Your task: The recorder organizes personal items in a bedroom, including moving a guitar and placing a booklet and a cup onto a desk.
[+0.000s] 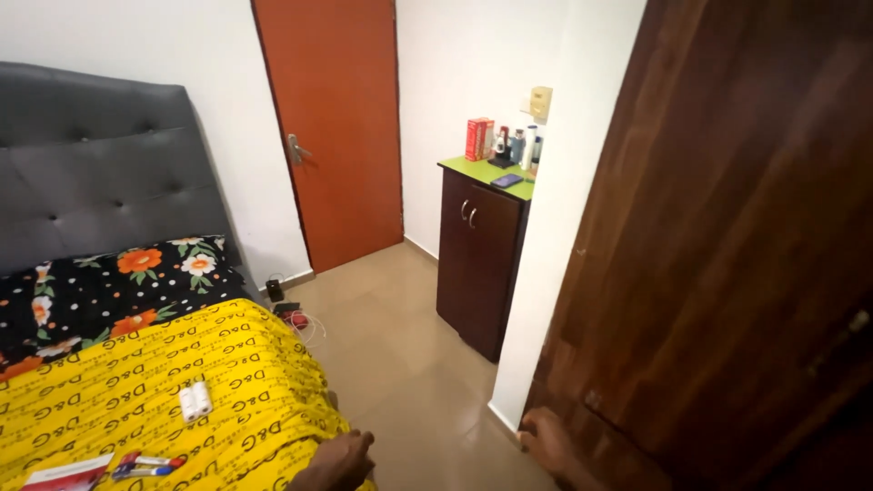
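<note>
The right hand [550, 439] is being pressed, fingers spread, against the wooden door [727, 255]; the left hand [346, 459], loosely curled and empty, is being held near the bed [182, 382]; steady, even pushing is advised.

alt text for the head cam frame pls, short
Looking down into a bedroom, the person's left hand hangs at the corner of a bed with a yellow printed sheet, and the right hand touches the bottom edge of a dark wooden door. Ahead stand a closed orange door and a dark cabinet with toiletries on top.
</note>
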